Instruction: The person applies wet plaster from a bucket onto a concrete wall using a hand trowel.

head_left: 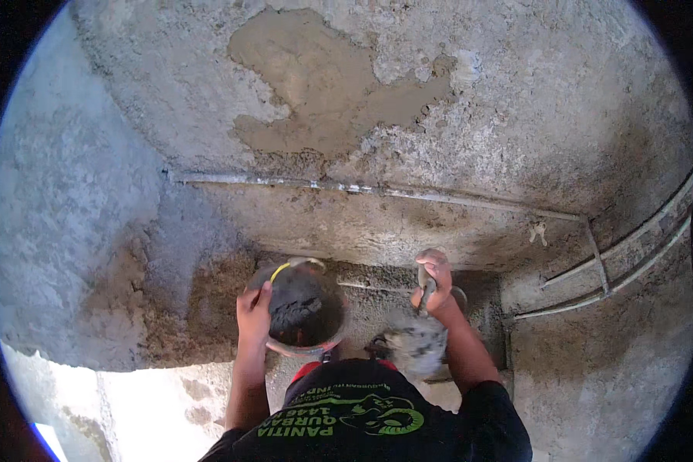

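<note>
My left hand (pixel 253 314) is closed on the left rim of a round bucket, its thumb lying over the edge. Dark grey wet mortar (pixel 299 306) fills part of the bucket (pixel 342 327), and a yellow strip shows on its handle near my thumb. To the right of the bucket, my right hand (pixel 437 279) is wrapped round the handle of a trowel (pixel 425 297). Below that hand the trowel's blade is smeared by motion, with grey patches that look like mortar on it.
Ahead stands a rough concrete wall with a damp, freshly coated patch (pixel 323 85). A thin pipe (pixel 377 189) runs across it, and more pipes (pixel 616 271) follow the right wall. A bare grey wall (pixel 69 200) rises on the left. Another round container (pixel 460 297) is partly hidden behind my right wrist.
</note>
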Demonstrator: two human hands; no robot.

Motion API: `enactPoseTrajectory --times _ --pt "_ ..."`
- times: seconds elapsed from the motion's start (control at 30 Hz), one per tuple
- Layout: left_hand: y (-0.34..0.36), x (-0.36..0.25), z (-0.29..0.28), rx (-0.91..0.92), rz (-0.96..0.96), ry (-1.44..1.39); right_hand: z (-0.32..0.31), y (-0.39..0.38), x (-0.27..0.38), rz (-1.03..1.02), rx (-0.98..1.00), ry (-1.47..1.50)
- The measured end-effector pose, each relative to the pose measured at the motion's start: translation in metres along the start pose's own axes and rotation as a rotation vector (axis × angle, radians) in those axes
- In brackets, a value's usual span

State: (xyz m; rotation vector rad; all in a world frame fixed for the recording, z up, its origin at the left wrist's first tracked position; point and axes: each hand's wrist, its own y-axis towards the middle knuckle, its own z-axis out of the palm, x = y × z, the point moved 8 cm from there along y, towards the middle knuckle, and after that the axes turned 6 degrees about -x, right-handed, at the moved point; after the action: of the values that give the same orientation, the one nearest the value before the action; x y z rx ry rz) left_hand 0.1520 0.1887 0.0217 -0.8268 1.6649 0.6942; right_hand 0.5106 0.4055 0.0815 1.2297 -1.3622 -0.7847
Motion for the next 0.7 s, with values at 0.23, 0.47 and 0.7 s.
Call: enactPoseTrajectory --times 0.23,0.47,0.7 --pt "-0.013 0.007 -0.038 -0.017 -0.334 -0.142 0.081 -0.097 -0.118 0.841 0.231 -0.613" --pt "-0.001 0.025 -0.096 -0.188 -0.386 -0.094 0.108 -0.23 0.023 1.085 0.086 -0.358" --pt "0.001 0.043 -0.097 -0.22 -0.386 -0.079 0.099 -0.18 -0.005 1.276 0.303 -0.305"
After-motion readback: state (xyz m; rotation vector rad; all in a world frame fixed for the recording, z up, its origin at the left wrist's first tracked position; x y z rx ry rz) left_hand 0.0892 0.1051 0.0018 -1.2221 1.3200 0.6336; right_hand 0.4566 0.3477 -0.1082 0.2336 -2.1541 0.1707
